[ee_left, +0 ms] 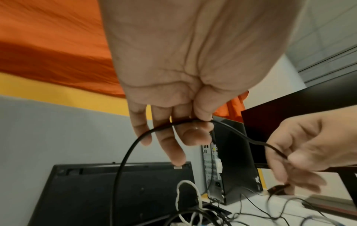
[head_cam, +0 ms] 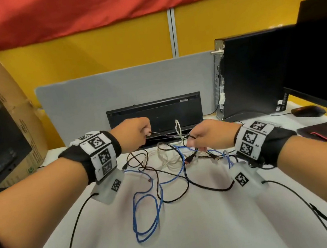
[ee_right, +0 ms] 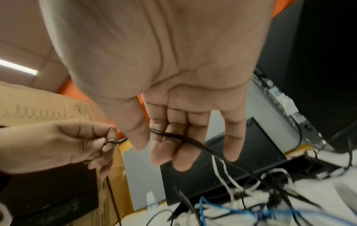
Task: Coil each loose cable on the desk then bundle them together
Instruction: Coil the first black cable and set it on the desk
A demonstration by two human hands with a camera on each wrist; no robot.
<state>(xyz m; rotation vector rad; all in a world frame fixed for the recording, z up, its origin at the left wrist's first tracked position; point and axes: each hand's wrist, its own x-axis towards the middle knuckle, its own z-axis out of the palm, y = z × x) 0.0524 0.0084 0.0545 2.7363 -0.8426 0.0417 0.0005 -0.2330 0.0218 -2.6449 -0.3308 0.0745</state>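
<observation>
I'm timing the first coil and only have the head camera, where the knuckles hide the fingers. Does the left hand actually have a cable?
Observer: Yes. In the left wrist view the left hand pinches the black cable between thumb and index fingertip.
Operator: And the right hand?
Observer: The right wrist view shows the right hand with the same cable lying across its index and middle fingers, passing between them and the thumb.
Operator: Any loop formed yet?
Observer: None shows in either hand. From the left pinch the cable drops in a single arc towards the pile in front of the keyboard.
</observation>
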